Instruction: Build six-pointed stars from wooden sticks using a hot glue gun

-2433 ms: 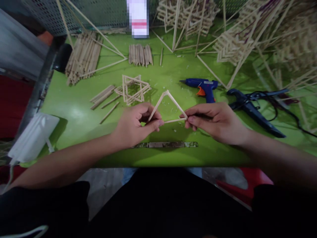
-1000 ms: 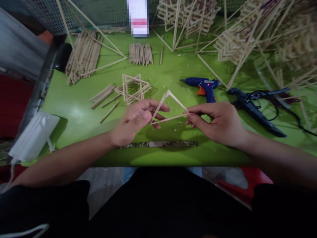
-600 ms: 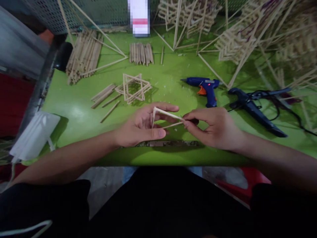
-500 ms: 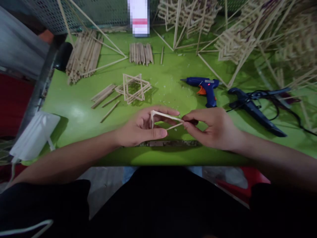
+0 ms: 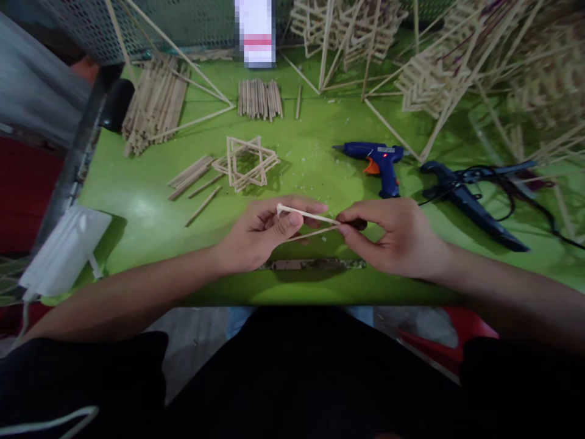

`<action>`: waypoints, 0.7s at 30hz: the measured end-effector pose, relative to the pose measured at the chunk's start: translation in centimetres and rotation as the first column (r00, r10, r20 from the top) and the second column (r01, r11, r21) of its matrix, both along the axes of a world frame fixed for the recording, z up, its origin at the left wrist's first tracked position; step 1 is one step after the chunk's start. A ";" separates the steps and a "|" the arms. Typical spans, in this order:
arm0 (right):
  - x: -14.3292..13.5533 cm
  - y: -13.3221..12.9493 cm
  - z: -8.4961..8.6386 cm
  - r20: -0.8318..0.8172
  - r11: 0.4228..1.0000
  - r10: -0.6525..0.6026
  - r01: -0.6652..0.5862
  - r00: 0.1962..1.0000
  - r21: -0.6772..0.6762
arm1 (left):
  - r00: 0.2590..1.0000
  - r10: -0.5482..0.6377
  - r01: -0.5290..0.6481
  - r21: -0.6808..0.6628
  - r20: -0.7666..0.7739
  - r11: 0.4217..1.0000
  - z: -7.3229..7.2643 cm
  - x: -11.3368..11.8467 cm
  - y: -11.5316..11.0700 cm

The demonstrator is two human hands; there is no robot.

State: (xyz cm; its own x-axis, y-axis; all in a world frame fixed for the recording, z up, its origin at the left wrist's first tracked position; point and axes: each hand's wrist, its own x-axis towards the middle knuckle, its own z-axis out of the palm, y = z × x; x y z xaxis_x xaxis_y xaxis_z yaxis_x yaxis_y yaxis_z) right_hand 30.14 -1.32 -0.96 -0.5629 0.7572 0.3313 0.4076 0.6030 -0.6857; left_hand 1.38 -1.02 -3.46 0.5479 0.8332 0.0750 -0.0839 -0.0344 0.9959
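Between my hands, above the table's near edge, is a small triangle of thin wooden sticks [image 5: 307,213]. My left hand [image 5: 262,235] is closed around its left end, the thumb lying against the upper stick; one side of the triangle is mostly hidden by the fingers. At the right corner, where two sticks meet, my right hand [image 5: 393,238] pinches with thumb and forefinger. Just beyond lies a star-shaped frame of glued sticks [image 5: 247,163]. A blue glue gun [image 5: 388,160] with an orange trigger and a lit red light rests beyond my right hand.
Loose sticks [image 5: 191,177] lie left of the star. Stick bundles [image 5: 158,100] sit at the back left, with a shorter row [image 5: 260,99] beside them. Stacked stick frames [image 5: 439,79] crowd the back right. A dark stand with cable [image 5: 479,204] lies right; a white power adapter [image 5: 66,247] lies left.
My left thumb has moved up from the lower stick onto the upper one, and the triangle is tilted slightly. My right hand keeps its pinch on the corner.
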 end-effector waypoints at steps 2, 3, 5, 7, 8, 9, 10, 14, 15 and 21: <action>0.0 -0.1 0.1 0.008 0.999 -0.013 0.013 1.000 -0.037 | 1.000 0.026 -0.027 -0.026 -0.015 0.999 0.0 0.1 -0.1; 0.0 -0.1 0.1 0.017 0.998 -0.021 0.022 1.000 -0.056 | 1.000 0.024 -0.024 -0.037 0.000 0.999 0.1 0.1 -0.2; 0.0 -0.2 0.1 0.029 0.996 -0.036 0.039 0.999 -0.086 | 0.999 0.017 -0.014 -0.045 0.051 0.999 0.2 0.2 -0.2; -0.1 -0.2 0.1 0.023 0.995 -0.042 0.044 0.999 -0.089 | 0.996 0.017 -0.013 -0.040 0.084 0.999 0.3 0.2 -0.2; -0.1 -0.2 0.0 0.019 0.995 -0.040 0.042 0.999 -0.085 | 0.996 0.019 -0.016 -0.036 0.091 0.999 0.4 0.3 -0.2; -0.1 -0.1 0.0 0.013 0.996 -0.037 0.038 0.999 -0.077 | 0.995 0.020 -0.017 -0.032 0.095 0.999 0.4 0.3 -0.2; -0.1 -0.1 -0.1 0.009 0.997 -0.033 0.033 0.999 -0.069 | 0.995 0.023 -0.021 -0.029 0.093 0.999 0.4 0.3 -0.2; -0.1 -0.1 -0.2 -0.005 0.999 -0.019 0.019 1.000 -0.051 | 0.995 0.035 -0.032 -0.032 0.093 0.999 0.4 0.2 -0.1; 0.0 -0.1 -0.2 -0.006 0.999 -0.020 0.019 1.000 -0.045 | 0.995 0.035 -0.031 -0.037 0.096 0.999 0.4 0.2 -0.1; 0.0 -0.2 -0.5 -0.008 0.999 -0.034 0.034 0.999 -0.034 | 0.993 0.049 -0.043 -0.059 0.107 0.997 0.4 0.4 -0.3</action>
State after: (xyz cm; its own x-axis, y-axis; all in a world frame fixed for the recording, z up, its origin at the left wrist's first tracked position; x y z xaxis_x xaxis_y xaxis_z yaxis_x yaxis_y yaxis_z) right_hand 30.13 -1.49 -1.46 -0.5336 0.7870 0.3096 0.4215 0.5648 -0.7094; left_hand 1.73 -1.34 -3.06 0.5000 0.8619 0.0843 -0.1912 0.0149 0.9814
